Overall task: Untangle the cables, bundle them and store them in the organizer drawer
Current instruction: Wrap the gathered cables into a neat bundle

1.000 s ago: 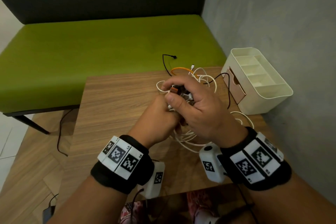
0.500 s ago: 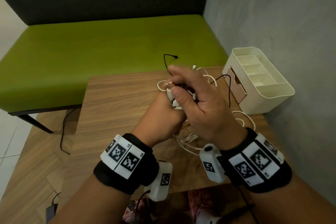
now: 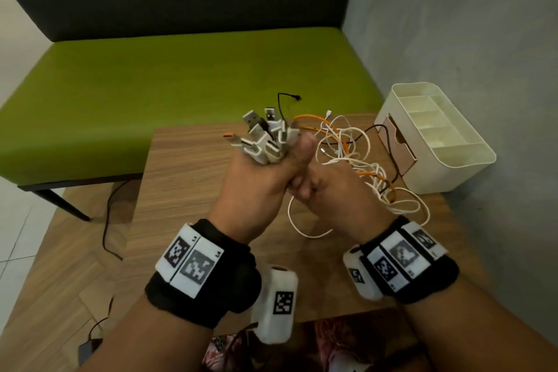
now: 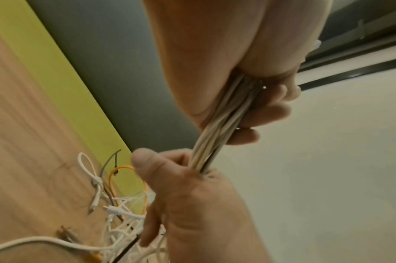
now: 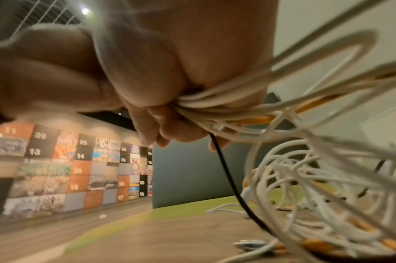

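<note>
My left hand (image 3: 259, 172) is raised over the wooden table (image 3: 187, 178) and grips a bunch of cables just under their USB plugs (image 3: 262, 139), which fan upward. In the left wrist view its fingers (image 4: 266, 110) curl round the white and black cable strands (image 4: 223, 128). My right hand (image 3: 326, 193) grips the same cables right below the left fist, thumb up. From it the tangle of white, orange and black cables (image 3: 350, 148) trails onto the table toward the organizer. The right wrist view shows that hand (image 5: 169, 113) closed on the cable strands (image 5: 214, 105).
A cream organizer (image 3: 471, 172) with open top compartments stands at the table's right edge by the grey wall; its tan drawer (image 3: 395, 142) is pulled partly out. A green bench (image 3: 181, 75) lies behind the table. A black cord (image 3: 105, 220) hangs down on the left.
Both hands have lifted. My right hand has come off the top of the left fist and now grips the cables below it, so the gathered USB plugs stand uncovered.
</note>
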Demonstrator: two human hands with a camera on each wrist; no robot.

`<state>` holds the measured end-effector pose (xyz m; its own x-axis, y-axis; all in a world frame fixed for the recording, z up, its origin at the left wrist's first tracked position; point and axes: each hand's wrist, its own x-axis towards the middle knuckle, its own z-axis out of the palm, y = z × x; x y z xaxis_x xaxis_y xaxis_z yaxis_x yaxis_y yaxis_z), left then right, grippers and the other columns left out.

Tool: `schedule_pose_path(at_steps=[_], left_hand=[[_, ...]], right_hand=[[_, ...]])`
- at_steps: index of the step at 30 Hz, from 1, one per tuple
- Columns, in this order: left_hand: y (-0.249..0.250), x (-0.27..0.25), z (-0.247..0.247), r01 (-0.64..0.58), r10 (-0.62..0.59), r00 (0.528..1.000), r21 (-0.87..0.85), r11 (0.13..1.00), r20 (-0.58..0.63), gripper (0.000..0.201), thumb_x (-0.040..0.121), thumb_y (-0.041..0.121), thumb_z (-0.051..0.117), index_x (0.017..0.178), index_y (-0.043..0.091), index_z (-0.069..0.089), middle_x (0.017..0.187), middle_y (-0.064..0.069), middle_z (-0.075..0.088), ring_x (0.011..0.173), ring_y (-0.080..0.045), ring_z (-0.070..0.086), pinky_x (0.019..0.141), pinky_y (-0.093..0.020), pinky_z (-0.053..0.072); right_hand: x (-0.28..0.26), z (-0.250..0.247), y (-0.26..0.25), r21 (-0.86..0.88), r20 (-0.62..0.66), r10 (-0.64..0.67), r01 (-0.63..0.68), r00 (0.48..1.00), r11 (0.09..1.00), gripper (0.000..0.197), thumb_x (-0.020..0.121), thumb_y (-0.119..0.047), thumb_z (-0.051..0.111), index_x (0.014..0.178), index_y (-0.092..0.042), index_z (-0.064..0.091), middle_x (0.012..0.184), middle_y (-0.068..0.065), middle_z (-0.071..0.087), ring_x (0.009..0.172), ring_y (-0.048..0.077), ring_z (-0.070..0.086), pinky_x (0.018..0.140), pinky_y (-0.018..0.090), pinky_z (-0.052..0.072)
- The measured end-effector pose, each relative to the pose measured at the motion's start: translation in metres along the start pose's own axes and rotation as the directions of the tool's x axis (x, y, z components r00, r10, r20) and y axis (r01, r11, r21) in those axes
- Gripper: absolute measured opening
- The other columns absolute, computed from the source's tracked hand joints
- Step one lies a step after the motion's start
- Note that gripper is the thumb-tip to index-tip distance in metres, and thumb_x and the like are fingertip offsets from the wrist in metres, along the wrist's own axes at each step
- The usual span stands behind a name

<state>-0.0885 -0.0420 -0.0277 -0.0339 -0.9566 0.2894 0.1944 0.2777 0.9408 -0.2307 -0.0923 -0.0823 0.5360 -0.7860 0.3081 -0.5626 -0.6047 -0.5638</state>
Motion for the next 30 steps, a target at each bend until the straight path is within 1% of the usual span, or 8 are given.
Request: schedule_pose_path(at_steps=[4, 9, 12, 16, 21, 24, 26, 30], left_hand=[[-0.003, 0.001, -0.002, 0.012, -0.016, 1.0, -0.158, 0.987, -0.022, 0.039, 0.091, 0.04, 0.062, 0.059, 0.024, 0.047, 0.046, 0.007, 0.032, 0.038, -0.011, 0.035, 0.056, -0.037, 0.036], [-0.008, 0.005, -0.001, 0.069, -0.11, 0.987, -0.319, 0.945, -0.113, 0.034, 0.095, 0.025, 0.053, 0.061, 0.025, 0.049, 0.048, 0.008, 0.026, 0.039, -0.008, 0.022, 0.044, -0.024, 0.032], [-0.009, 0.006, -0.009, 0.046, -0.118, 0.973, -0.34, 0.939, -0.196, 0.033, 0.094, 0.024, 0.053, 0.063, 0.022, 0.042, 0.047, 0.007, 0.025, 0.038, -0.008, 0.022, 0.043, -0.023, 0.031], [-0.009, 0.01, -0.017, 0.022, -0.126, 0.949, -0.341, 0.94, -0.288, 0.033, 0.092, 0.023, 0.056, 0.066, 0.019, 0.037, 0.048, 0.006, 0.023, 0.039, -0.008, 0.021, 0.043, -0.023, 0.031], [-0.007, 0.007, -0.01, 0.057, -0.117, 0.987, -0.435, 0.899, -0.112, 0.03, 0.095, 0.025, 0.053, 0.069, 0.018, 0.039, 0.049, 0.004, 0.019, 0.038, -0.007, 0.02, 0.042, -0.023, 0.029], [-0.007, 0.003, -0.007, 0.127, -0.095, 0.991, -0.489, 0.863, 0.09, 0.033, 0.093, 0.033, 0.058, 0.066, 0.02, 0.043, 0.049, 0.006, 0.023, 0.038, -0.006, 0.02, 0.042, -0.024, 0.023], [-0.004, 0.002, -0.012, 0.164, -0.117, 0.986, -0.516, 0.841, 0.122, 0.035, 0.09, 0.038, 0.061, 0.065, 0.02, 0.042, 0.049, 0.008, 0.026, 0.037, -0.003, 0.023, 0.042, -0.021, 0.025], [0.0, 0.004, -0.025, 0.211, -0.276, 0.957, -0.449, 0.868, -0.084, 0.03, 0.091, 0.035, 0.055, 0.066, 0.021, 0.045, 0.053, 0.005, 0.031, 0.038, -0.003, 0.025, 0.041, -0.017, 0.029]], right_hand=[[0.008, -0.009, 0.029, -0.338, -0.066, 0.035, -0.056, 0.997, 0.939, 0.022, 0.08, -0.032, 0.057, 0.074, -0.018, 0.073, 0.056, 0.006, 0.064, 0.053, 0.031, 0.061, 0.056, 0.03, 0.042], [0.013, -0.006, 0.028, -0.392, -0.063, -0.006, -0.019, 0.998, 0.92, 0.025, 0.078, -0.044, 0.066, 0.068, -0.022, 0.064, 0.055, -0.003, 0.058, 0.054, 0.026, 0.059, 0.065, 0.031, 0.032], [0.007, -0.015, 0.016, -0.389, 0.111, 0.194, -0.137, 0.975, 0.911, 0.055, 0.07, -0.064, 0.074, 0.115, -0.035, 0.061, 0.106, -0.011, 0.05, 0.109, 0.014, 0.047, 0.091, 0.038, 0.028], [-0.006, -0.037, -0.014, -0.296, 0.055, 0.108, -0.087, 0.993, 0.951, 0.099, 0.064, -0.065, 0.077, 0.147, -0.04, 0.03, 0.128, -0.01, 0.033, 0.121, 0.011, 0.029, 0.096, 0.031, 0.022], [-0.012, -0.023, -0.041, 0.104, -0.042, -0.074, 0.078, 0.996, 0.992, 0.071, 0.072, -0.034, 0.082, 0.134, -0.021, 0.052, 0.117, -0.013, 0.046, 0.109, 0.004, 0.047, 0.095, 0.016, 0.037], [-0.012, -0.007, -0.032, 0.242, 0.003, 0.019, -0.02, 1.0, 0.97, 0.024, 0.074, -0.025, 0.077, 0.093, -0.035, 0.066, 0.089, -0.014, 0.063, 0.083, 0.003, 0.058, 0.074, 0.019, 0.044], [-0.011, -0.009, -0.02, 0.115, 0.122, 0.105, -0.119, 0.987, 0.986, 0.01, 0.077, -0.03, 0.074, 0.087, -0.029, 0.071, 0.077, -0.009, 0.065, 0.076, 0.01, 0.059, 0.071, 0.029, 0.045], [-0.002, -0.027, -0.01, -0.226, 0.224, 0.265, -0.214, 0.938, 0.95, 0.018, 0.083, -0.044, 0.071, 0.096, -0.032, 0.07, 0.073, -0.016, 0.046, 0.088, 0.007, 0.04, 0.092, 0.036, 0.028]])
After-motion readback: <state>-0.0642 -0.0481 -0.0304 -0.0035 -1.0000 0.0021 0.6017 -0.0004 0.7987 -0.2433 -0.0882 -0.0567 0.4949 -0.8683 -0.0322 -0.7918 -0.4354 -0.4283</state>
